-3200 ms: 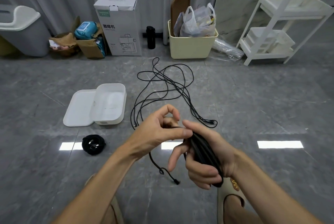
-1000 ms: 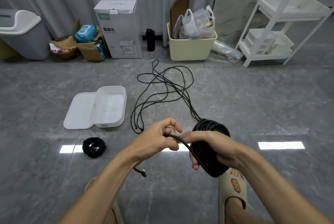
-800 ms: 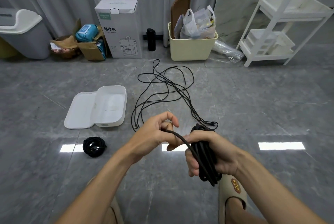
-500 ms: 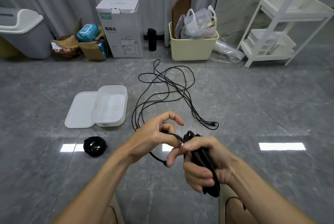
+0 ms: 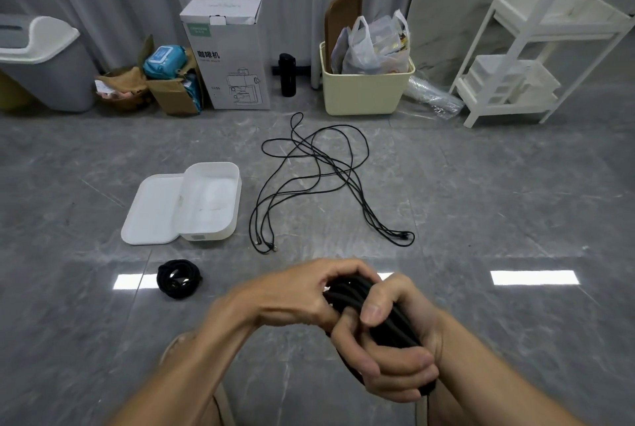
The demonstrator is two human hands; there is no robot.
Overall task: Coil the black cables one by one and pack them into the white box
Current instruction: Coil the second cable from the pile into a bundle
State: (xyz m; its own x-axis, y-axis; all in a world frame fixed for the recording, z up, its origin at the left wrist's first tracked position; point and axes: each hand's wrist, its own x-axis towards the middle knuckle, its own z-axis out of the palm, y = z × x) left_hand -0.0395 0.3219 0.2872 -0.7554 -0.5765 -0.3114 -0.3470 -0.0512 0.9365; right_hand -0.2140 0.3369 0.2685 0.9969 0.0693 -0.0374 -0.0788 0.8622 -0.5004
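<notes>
My right hand [image 5: 388,353] grips a thick black cable coil [image 5: 385,315] low in the middle of the view. Curled fingers of my left hand [image 5: 299,291] pinch the cable against the coil's upper left side. The white box [image 5: 211,202] lies open on the grey floor, its lid [image 5: 151,212] flat to its left, and holds nothing I can see. A finished black coil [image 5: 178,278] rests on the floor in front of the box. Several loose black cables [image 5: 316,181] sprawl on the floor right of the box.
Along the back wall stand a grey bin [image 5: 44,61], a cardboard box with blue packs [image 5: 171,82], a white coffee-machine carton [image 5: 228,54], a black bottle [image 5: 287,75] and a cream tub [image 5: 364,88] with bags. A white shelf rack [image 5: 536,58] stands at the right.
My left hand has moved in against the coil, and the loose cable end that dangled below it is out of sight. My right hand keeps its grip on the bundle.
</notes>
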